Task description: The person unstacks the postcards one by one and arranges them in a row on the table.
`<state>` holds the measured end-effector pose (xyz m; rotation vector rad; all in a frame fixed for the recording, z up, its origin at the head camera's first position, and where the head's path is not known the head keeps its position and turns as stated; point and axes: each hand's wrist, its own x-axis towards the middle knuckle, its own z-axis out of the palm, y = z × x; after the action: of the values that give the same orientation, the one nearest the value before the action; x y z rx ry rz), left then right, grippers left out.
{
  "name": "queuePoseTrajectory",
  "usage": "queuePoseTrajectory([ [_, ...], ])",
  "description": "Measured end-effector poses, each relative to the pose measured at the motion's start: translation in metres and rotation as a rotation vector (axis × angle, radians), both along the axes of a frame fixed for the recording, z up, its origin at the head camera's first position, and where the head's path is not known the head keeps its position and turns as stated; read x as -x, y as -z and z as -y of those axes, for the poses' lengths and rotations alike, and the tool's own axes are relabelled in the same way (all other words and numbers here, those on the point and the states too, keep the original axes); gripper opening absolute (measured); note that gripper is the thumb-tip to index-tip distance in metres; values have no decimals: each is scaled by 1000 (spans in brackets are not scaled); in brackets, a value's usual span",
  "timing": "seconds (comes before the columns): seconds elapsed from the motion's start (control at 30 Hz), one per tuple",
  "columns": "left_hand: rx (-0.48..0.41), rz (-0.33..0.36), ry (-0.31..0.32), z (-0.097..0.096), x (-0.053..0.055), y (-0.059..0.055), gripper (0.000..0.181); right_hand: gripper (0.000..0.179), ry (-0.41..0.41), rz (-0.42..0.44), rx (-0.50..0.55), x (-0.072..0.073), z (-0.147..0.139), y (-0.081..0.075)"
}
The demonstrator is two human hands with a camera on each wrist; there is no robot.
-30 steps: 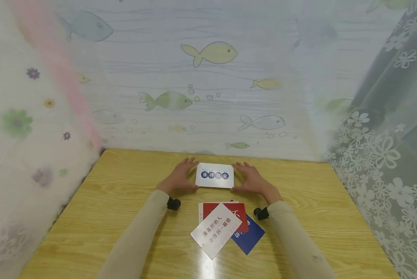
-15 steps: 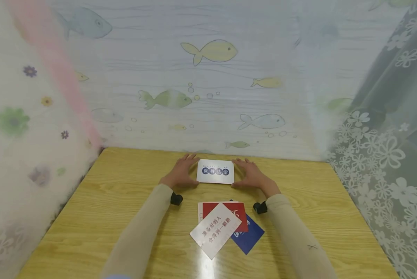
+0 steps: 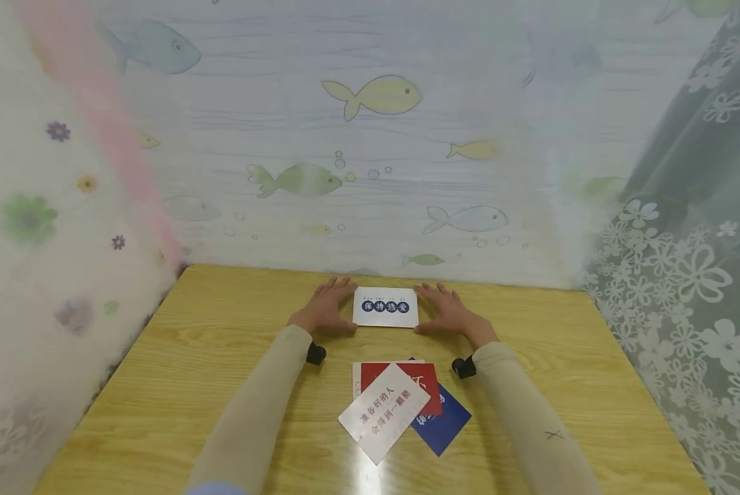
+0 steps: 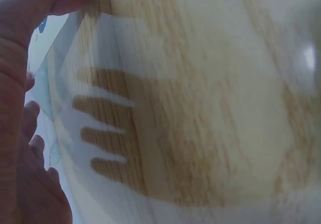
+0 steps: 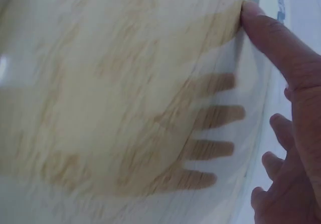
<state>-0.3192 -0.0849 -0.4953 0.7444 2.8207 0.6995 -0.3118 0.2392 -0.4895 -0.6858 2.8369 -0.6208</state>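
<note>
white card (image 3: 385, 317), one; left hand (image 3: 325, 308), right hand (image 3: 453, 313): fingers (image 3: 429, 295) gripping ends; four overlapping cards (image 3: 385, 414)

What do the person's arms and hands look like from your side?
The left sleeve and right sleeve are long and pale beige; the right one bears a small dark cross-like mark. A small black device shows by each cuff, left device and right device. Left hand and right hand are ungloved.
</note>
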Motion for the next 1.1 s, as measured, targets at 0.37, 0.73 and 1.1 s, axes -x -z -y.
queuePoseTrajectory([
  [0.37,9,106,-19,-1,6,3,95,94,32,118,6,1,3,2],
  [0.73,50,99,-7,-3,12,8,94,92,74,187,16,2,1,6],
  [1.1,72,64,7,1,15,19,93,96,59,193,-3,4,1,5],
])
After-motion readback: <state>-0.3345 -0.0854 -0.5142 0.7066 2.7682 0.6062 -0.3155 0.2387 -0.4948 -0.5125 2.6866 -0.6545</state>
